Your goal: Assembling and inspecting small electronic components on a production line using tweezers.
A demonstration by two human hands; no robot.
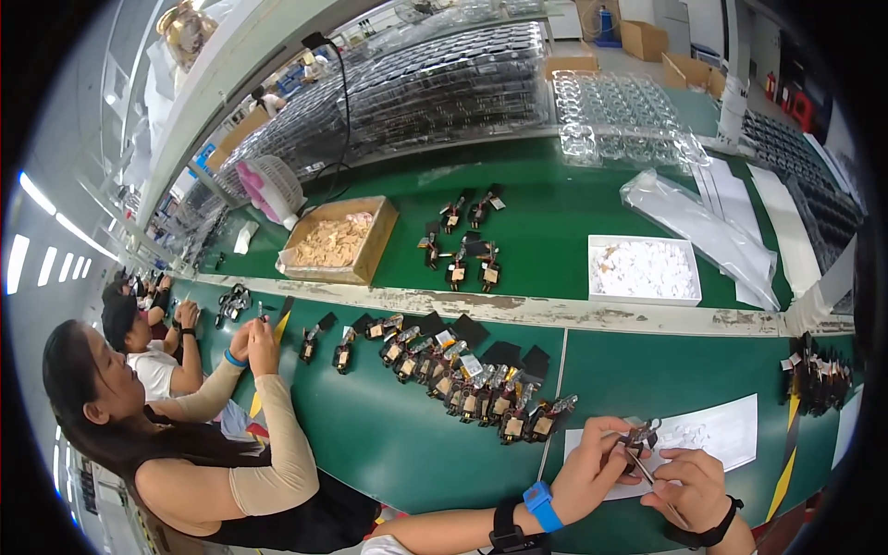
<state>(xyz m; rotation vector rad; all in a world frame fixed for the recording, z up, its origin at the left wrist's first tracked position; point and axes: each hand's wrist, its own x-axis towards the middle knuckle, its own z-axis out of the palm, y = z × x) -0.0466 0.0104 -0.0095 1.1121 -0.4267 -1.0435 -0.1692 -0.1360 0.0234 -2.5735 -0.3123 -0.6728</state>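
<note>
My left hand [590, 470], with a blue band at its wrist, is closed around a small black electronic assembly [640, 437]. In my right hand [696, 487] is a pair of tweezers [642, 469], pinched between the fingers, its tip up against the assembly. Exactly where the tip touches is hidden by my fingers. Beneath both hands lies a white sheet [735, 433] with small white pieces [684, 435] scattered on it. Left of my left hand, several similar black assemblies [470, 403] with tan squares stand in a slanting row on the green work surface [370, 444].
A raised ledge holds a cardboard box of tan pieces [376, 264], a white box of white pieces [686, 298], a few more assemblies [456, 274] and a plastic bag [703, 231]. Clear trays [624, 116] stand behind. Black parts [814, 375] are bunched at right. A co-worker [176, 472] sits at left.
</note>
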